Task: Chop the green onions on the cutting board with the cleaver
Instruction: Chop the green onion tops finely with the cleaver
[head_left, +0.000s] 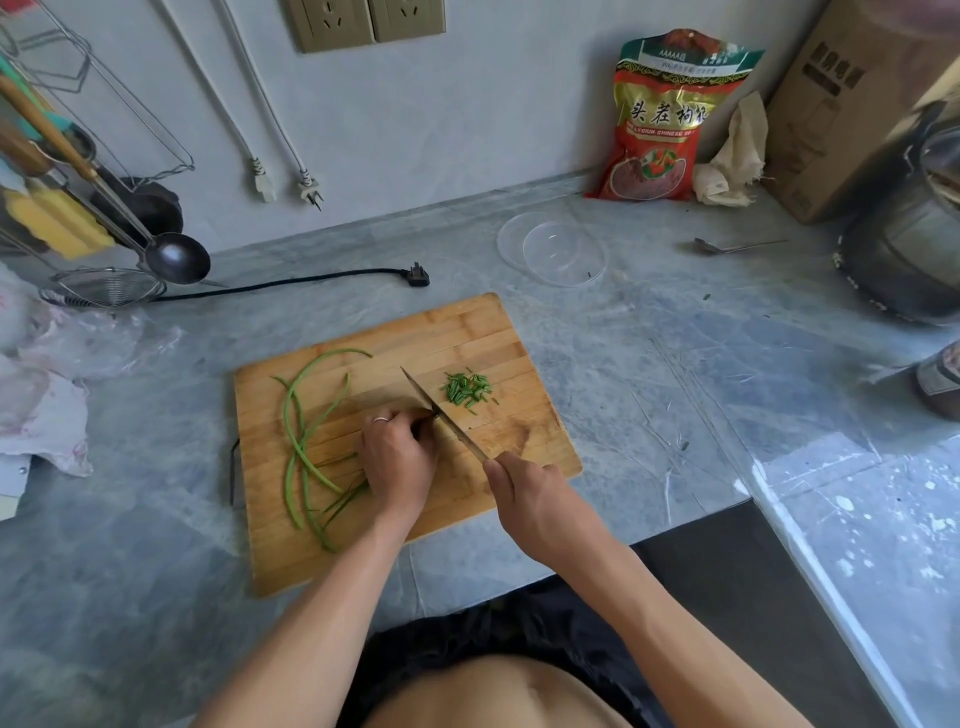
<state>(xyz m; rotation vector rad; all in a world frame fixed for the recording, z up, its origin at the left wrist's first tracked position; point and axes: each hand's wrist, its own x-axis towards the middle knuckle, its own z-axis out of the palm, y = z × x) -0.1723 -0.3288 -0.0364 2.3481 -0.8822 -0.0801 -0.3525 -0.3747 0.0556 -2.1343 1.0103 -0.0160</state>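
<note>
Right hand (524, 493) grips cleaver (441, 415); left hand (397, 457) fingers (410, 415) curled on green onions (306, 447).

Grey marble counter (649, 364), plastered wall (441, 114)

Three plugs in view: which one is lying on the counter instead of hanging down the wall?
The black plug, on its black cord behind the cutting board. The two white plugs hang against the wall.

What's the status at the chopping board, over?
Right hand grips cleaver; left hand holds green onions at blade. Chopped pile right of blade. Nothing blocking.
</note>
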